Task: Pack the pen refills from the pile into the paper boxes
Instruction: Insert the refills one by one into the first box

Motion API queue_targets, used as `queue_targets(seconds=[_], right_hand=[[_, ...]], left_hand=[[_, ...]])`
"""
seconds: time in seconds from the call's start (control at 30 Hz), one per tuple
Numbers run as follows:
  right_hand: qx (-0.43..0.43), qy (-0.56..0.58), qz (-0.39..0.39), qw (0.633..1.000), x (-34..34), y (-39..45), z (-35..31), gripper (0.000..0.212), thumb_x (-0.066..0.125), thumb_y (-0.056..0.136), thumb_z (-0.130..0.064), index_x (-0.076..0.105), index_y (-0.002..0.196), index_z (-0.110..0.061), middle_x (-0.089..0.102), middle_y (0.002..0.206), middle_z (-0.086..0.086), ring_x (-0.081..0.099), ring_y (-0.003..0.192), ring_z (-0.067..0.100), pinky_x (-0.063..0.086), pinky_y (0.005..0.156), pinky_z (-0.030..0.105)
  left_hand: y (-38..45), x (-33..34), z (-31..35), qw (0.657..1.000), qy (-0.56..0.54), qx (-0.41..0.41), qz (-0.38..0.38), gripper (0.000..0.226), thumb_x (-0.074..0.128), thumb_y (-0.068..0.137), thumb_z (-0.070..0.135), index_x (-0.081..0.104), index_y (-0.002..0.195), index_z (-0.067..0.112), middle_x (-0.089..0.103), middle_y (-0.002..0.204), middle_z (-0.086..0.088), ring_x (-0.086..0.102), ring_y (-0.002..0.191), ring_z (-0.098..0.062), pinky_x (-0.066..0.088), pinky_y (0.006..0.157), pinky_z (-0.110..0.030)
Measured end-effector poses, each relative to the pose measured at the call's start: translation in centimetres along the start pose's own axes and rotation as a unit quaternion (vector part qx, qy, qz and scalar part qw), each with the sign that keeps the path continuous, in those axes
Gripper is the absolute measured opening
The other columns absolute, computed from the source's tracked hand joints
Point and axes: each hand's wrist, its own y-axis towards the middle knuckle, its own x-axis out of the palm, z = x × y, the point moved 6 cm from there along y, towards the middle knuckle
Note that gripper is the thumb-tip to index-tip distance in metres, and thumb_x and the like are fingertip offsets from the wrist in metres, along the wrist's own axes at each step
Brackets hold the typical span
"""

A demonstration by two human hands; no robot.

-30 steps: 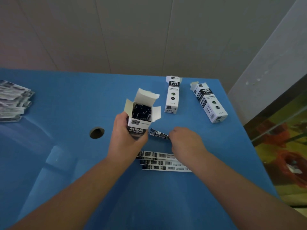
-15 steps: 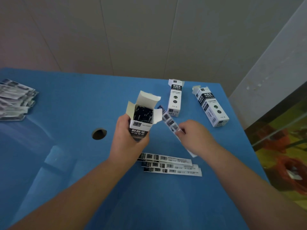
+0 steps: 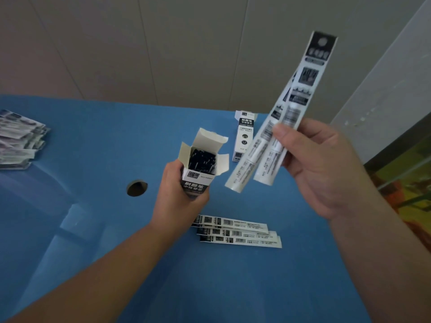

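**Trainee:** What am I watching here?

**Operator:** I'm looking at the left hand point(image 3: 179, 194) wrapping around an open paper box point(image 3: 200, 169), holding it upright above the blue table point(image 3: 93, 141). Its flaps are standing open and dark refill ends are showing inside. The right hand point(image 3: 324, 169) is raised, palm toward the camera, thumb and fingers pinching two packaged pen refills point(image 3: 275, 127) around their middle. They're slanting, lower ends just beside the box mouth, upper ends pointing up toward the wall.

**Trainee:** How should the step go?

**Operator:** I'm judging that the lower ends need squaring together first, since one sleeve is sitting a little lower than the other. Then I'd be tipping them closer to the box's axis and aiming between the side flaps, because the box is looking fairly full.

**Trainee:** And the rest?

**Operator:** Three more refill packets point(image 3: 238, 231) are lying on the table near the left wrist, a bigger pile point(image 3: 18, 138) is sitting at the far left edge, and a closed box point(image 3: 243, 134) is lying behind the refills.
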Motion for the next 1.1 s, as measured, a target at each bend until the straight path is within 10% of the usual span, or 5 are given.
queue_targets(seconds=[0.27,0.67,0.87,1.1], right_hand=[[-0.131,-0.105,-0.013,0.986,3.0,0.3,-1.0,0.01,0.069,0.094,-0.013,0.077,0.098,-0.019,0.079,0.092,0.005,0.075,0.084,0.026,0.06,0.07,0.03],[-0.081,-0.282,-0.068,0.954,5.4,1.7,0.7,0.013,0.07,0.092,-0.028,0.077,0.089,-0.017,0.076,0.079,0.004,0.072,0.072,0.024,0.059,0.069,0.052],[-0.086,-0.292,-0.098,0.948,6.1,2.3,0.0,0.007,0.071,0.092,-0.025,0.077,0.089,-0.026,0.076,0.08,-0.012,0.071,0.071,0.003,0.059,0.069,0.027],[-0.051,-0.354,-0.135,0.924,7.1,2.1,1.6,0.006,0.072,0.091,-0.024,0.077,0.094,-0.026,0.075,0.087,-0.012,0.071,0.081,0.003,0.059,0.08,0.035]], left_hand=[[0.1,0.0,-0.7,1.0,0.002,-0.006,0.012,0.043,0.075,0.075,0.031,0.05,0.106,0.048,0.059,0.105,0.002,0.065,0.089,-0.022,0.058,0.068,-0.051],[0.3,0.2,-0.7,0.999,-0.002,0.019,0.025,0.044,0.075,0.075,0.027,0.051,0.105,0.048,0.057,0.1,0.005,0.063,0.085,-0.024,0.057,0.065,-0.051],[0.2,0.0,-0.8,1.0,-0.007,0.002,0.022,0.046,0.075,0.074,0.029,0.05,0.106,0.051,0.059,0.105,0.001,0.065,0.092,-0.026,0.058,0.071,-0.054],[0.2,0.2,-0.7,1.0,-0.007,0.002,0.017,0.044,0.074,0.072,0.03,0.049,0.104,0.049,0.057,0.101,0.0,0.063,0.087,-0.025,0.057,0.067,-0.052]])
